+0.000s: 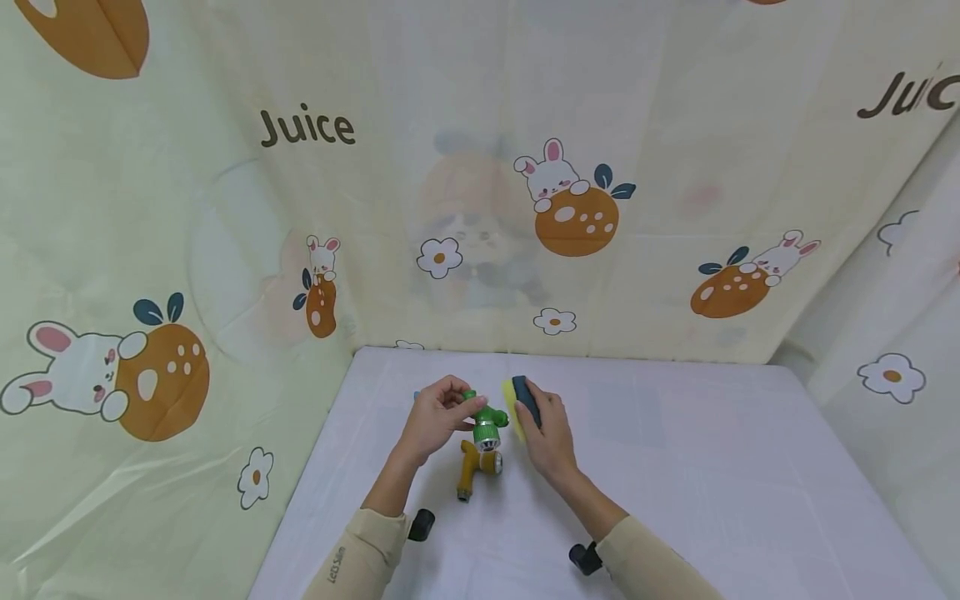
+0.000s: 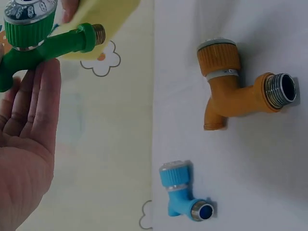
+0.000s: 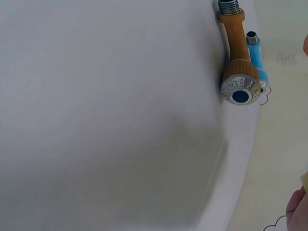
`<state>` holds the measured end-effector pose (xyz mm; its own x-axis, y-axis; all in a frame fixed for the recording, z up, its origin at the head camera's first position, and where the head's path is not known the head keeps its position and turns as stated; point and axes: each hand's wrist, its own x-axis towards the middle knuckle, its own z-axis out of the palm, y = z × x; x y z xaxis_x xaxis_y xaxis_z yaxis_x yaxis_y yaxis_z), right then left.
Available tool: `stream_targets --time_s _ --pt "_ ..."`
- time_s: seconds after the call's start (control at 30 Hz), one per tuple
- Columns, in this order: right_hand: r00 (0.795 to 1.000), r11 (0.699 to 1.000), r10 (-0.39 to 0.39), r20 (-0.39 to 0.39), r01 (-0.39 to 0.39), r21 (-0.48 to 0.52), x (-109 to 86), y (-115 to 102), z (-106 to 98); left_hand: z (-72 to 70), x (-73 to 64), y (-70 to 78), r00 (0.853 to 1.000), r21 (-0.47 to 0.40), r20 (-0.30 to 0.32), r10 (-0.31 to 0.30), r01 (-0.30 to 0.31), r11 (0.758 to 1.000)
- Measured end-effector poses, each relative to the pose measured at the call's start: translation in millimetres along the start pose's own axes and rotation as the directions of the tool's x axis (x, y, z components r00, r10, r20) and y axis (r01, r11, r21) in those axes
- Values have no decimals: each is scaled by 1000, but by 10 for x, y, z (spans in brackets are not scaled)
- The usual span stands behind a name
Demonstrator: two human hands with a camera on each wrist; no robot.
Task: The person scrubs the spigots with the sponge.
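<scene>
A green water tap point(image 1: 487, 429) with a ribbed knob and silver cap is pinched between the thumb and fingers of my left hand point(image 1: 433, 423), above the table. The left wrist view shows its threaded end. Close on the right, my right hand point(image 1: 551, 437) grips a sponge point(image 1: 527, 402), dark on one side and yellow on the other. From the head view I cannot tell whether sponge and tap touch. Lying below the hands is an orange tap point(image 1: 468, 471) with a threaded metal end. A smaller blue tap point(image 2: 179, 192) lies near it, mostly hidden behind my left hand in the head view.
A white cloth covers the table point(image 1: 675, 467). Printed curtains point(image 1: 465, 100) with rabbits, oranges and flowers hang behind it and at both sides. Black wrist-worn devices point(image 1: 422, 525) sit at both sleeve cuffs.
</scene>
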<state>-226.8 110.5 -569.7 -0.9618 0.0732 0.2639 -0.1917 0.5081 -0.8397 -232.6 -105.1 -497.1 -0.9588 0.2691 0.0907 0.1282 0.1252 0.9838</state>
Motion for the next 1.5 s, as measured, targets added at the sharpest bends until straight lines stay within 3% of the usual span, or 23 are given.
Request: stream_targets --time_s 0.2,0.33,0.43,0.6,0.77,0.87,0.97,1.1,1.2,1.3,1.4,1.5 --pt "990 981 -140 20 136 139 -58 -111 11 -16 9 -36 999 -41 32 5 -3 999" --pt "978 964 -208 3 204 170 -90 -182 16 -30 30 -49 1000 -82 1 7 -7 997" --pt "958 947 -285 -37 287 147 -120 -215 28 -24 46 -56 999 -99 -42 3 -7 995" --pt "884 881 -458 -93 465 83 -193 -278 58 36 57 -64 987 -77 -159 9 -22 997" --pt "805 811 -582 -117 584 -17 -267 -363 94 103 61 -72 953 -48 -304 16 -32 998" --pt "783 791 -612 -109 608 -72 -289 -407 114 136 64 -63 934 -38 -357 13 -28 999" --pt "817 824 -567 -104 561 -84 -279 -425 124 166 74 -55 917 -9 -398 9 -14 1000" --pt "869 876 -482 -114 481 -40 -244 -426 126 196 84 -64 903 68 -424 65 -40 997" --pt "889 895 -442 -118 446 5 -231 -420 129 204 82 -66 904 118 -410 120 -78 990" --pt "917 919 -379 -125 389 65 -231 -407 134 201 72 -53 926 165 -355 130 -75 983" --pt "944 937 -302 -135 320 141 -224 -390 131 191 47 -25 963 202 -253 93 -41 979" --pt "962 943 -239 -132 263 205 -218 -378 136 177 21 7 985 199 -158 67 -34 979"
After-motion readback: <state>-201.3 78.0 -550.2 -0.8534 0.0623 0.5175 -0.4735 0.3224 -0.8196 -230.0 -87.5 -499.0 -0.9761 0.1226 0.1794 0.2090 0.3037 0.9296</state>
